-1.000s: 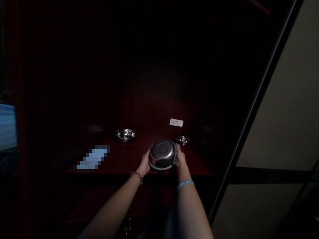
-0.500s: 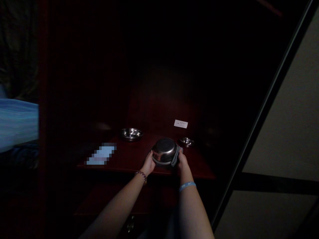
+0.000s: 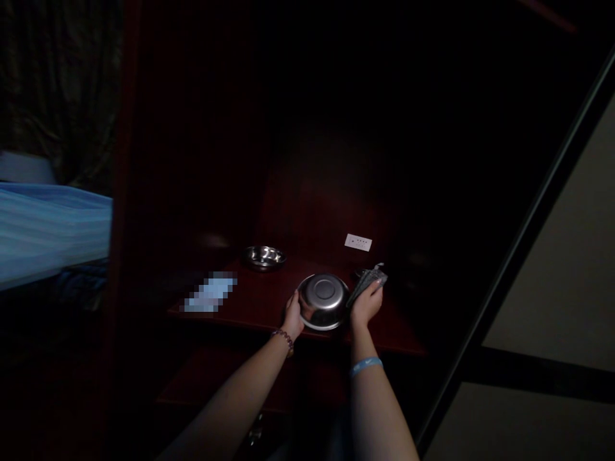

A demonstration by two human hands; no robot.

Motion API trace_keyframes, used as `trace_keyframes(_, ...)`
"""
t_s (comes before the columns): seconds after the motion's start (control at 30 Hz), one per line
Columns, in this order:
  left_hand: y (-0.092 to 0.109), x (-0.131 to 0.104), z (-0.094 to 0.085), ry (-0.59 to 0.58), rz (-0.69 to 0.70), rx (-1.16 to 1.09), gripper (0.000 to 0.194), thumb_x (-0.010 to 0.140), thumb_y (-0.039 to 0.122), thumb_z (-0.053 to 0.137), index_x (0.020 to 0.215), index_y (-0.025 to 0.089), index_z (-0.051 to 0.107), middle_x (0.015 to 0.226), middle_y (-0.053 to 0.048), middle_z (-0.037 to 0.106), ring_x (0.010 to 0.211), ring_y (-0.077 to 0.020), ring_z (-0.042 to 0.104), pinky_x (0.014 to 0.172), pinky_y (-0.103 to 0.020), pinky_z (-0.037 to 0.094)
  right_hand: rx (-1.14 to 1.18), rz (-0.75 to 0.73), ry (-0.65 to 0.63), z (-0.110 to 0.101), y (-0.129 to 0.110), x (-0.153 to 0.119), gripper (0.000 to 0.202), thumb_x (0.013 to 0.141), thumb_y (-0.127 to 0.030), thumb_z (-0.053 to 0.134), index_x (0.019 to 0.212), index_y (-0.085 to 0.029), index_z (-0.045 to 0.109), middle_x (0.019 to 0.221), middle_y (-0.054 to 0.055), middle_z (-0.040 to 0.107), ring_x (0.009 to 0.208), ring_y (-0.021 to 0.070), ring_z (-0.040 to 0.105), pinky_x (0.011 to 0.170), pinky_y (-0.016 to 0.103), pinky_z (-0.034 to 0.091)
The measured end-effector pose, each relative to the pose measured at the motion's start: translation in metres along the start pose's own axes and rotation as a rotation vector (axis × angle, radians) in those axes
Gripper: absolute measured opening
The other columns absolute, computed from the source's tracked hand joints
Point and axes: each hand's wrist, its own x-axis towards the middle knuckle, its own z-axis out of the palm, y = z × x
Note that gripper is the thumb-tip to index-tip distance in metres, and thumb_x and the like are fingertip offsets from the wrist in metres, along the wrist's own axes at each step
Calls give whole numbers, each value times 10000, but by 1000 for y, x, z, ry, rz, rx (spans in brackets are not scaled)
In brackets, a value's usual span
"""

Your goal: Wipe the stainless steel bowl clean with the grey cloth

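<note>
A shiny metal bowl [image 3: 323, 301] is held bottom up over the front edge of a dark red shelf [image 3: 259, 304]. My left hand [image 3: 292, 316] grips its left rim, with a bead bracelet at the wrist. On the bowl's right side, my right hand [image 3: 368, 303] is closed around a grey cloth [image 3: 366, 283]. The cloth's lower edge is close to the rim; whether it touches is hard to see. Behind the cloth, a small metal dish [image 3: 358, 273] is mostly covered from view. A wider metal bowl [image 3: 264, 257] stands upright farther back on the left.
A blurred bluish rectangle [image 3: 210, 293] lies at the shelf's left front. A white label [image 3: 358, 242] is on the back panel. Beyond the left side panel is a light blue object [image 3: 52, 230]. A lower shelf [image 3: 202, 378] lies beneath, and a pale wall [image 3: 542, 307] stands right.
My right hand has moved right and up with the cloth, off the bowl's side. The bowl has tilted so its base faces me more. The whole view has shifted slightly.
</note>
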Motion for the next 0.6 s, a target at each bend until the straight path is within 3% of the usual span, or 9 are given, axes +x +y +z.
trace_keyframes(0.13, 0, -1, -1, 14, 18, 5, 200, 1020, 256, 560, 1048, 162, 734, 978, -83, 798, 858, -187, 754, 879, -333, 609, -49, -299, 52, -9, -26, -9, 639, 1057, -422, 176, 1425, -56, 548, 1464, 261, 552, 1364, 336, 498, 1163, 470, 348)
trace_keyframes(0.23, -1, 1, -3, 3, 58, 10, 182, 1005, 256, 580, 1019, 164, 737, 1001, -94, 798, 919, -210, 761, 915, -341, 596, -74, -522, -62, -11, -33, -19, 595, 1059, -399, 226, 1475, -88, 518, 1552, 232, 465, 1407, 337, 427, 1176, 526, 324)
trace_keyframes(0.3, -2, 3, -4, -12, 59, 19, 171, 992, 267, 603, 1032, 168, 736, 1028, -106, 797, 965, -231, 762, 936, -357, 590, -125, -610, -219, -8, -32, -27, 566, 1056, -394, 278, 1489, -128, 526, 1588, 194, 442, 1423, 329, 397, 1186, 539, 310)
trace_keyframes(0.47, -1, 2, -3, -76, 15, 27, 204, 1007, 314, 588, 1069, 172, 721, 1111, -130, 783, 976, -233, 764, 895, -374, 610, -251, -637, -696, 11, -18, -47, 510, 1021, -384, 460, 1502, -248, 563, 1618, 91, 462, 1437, 320, 410, 1231, 507, 244)
trace_keyframes(0.6, 2, -3, 0, -67, -2, 35, 224, 1015, 316, 568, 1106, 175, 716, 1096, -121, 789, 901, -223, 771, 800, -347, 632, -267, -588, -780, 22, -8, -56, 485, 1015, -379, 514, 1470, -237, 606, 1606, 99, 485, 1476, 332, 399, 1250, 520, 225)
